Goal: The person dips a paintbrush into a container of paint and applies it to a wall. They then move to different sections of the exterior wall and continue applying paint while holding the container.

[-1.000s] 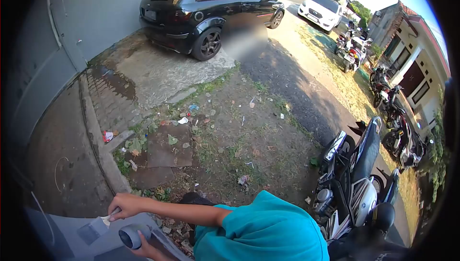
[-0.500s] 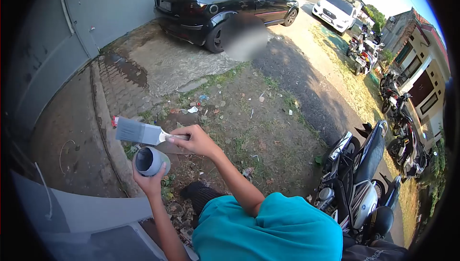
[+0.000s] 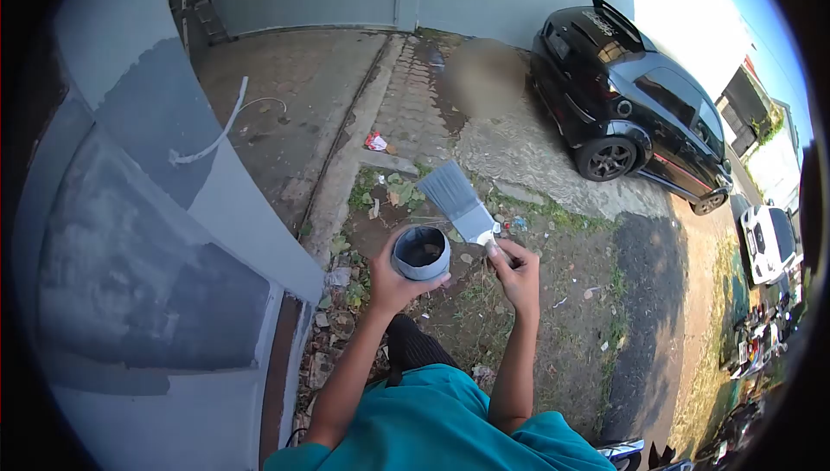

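Observation:
My left hand (image 3: 391, 285) is wrapped round a paint-smeared cup (image 3: 401, 254), its round mouth tilted up toward me and dark inside. Pinched by its handle in my right hand (image 3: 517, 276) is a wide paintbrush (image 3: 458, 203). Grey paint coats its bristles, which point up and to the left, above and right of the cup's rim. Brush and cup are apart. To my left stands a wall (image 3: 164, 246) with patches of darker and lighter grey on it.
A black car (image 3: 635, 99) is parked at the upper right, a white car (image 3: 765, 242) beyond it. A ladder (image 3: 201, 4) leans at the upper left near a grey gate (image 3: 311, 0). Rubble (image 3: 333, 324) lies along the wall's foot. Motorcycles (image 3: 752, 346) stand at the far right.
My view has turned left, bringing the patchy grey wall into sight. The brush has swung from lying sideways over the cup to pointing up, right of it. Both hands keep their hold.

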Motion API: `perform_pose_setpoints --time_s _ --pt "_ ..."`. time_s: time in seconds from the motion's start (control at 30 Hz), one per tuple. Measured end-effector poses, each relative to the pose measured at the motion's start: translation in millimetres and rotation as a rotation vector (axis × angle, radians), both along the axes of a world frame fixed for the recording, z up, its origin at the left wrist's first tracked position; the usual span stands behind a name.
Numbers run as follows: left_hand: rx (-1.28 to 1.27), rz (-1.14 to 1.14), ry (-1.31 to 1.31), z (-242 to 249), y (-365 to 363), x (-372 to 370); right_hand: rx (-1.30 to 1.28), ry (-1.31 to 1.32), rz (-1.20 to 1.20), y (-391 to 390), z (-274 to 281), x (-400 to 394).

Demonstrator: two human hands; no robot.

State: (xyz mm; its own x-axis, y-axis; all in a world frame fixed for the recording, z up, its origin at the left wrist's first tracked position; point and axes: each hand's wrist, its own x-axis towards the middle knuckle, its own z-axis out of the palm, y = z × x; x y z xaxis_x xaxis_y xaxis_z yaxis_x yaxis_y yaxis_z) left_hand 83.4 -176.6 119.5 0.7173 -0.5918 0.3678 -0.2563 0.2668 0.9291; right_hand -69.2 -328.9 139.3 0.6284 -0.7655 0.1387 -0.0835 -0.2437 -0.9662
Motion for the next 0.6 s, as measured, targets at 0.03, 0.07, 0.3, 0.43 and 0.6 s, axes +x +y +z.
perform_pose_setpoints --time_s 0.03,0.07,0.3,0.43,0.6 --pt "0.002 0.062 -0.006 2.6 15.9 6.2 0.001 0.001 0.073 6.0 -1.1 17.5" --pt "0.005 0.132 -0.006 2.7 33.8 12.2 -0.014 -0.016 0.165 13.4 -2.0 34.7" --pt "0.112 0.871 -0.158 11.1 187.9 21.9 0.011 -0.035 0.78 107.2 16.3 149.7" --pt "0.24 1.258 -0.209 4.6 263.1 -15.7 0.241 -0.078 1.155 180.2 -0.8 188.2" --pt "0.18 1.625 0.032 -14.7 306.3 -82.2 0.224 -0.04 1.307 269.6 -56.6 196.3"
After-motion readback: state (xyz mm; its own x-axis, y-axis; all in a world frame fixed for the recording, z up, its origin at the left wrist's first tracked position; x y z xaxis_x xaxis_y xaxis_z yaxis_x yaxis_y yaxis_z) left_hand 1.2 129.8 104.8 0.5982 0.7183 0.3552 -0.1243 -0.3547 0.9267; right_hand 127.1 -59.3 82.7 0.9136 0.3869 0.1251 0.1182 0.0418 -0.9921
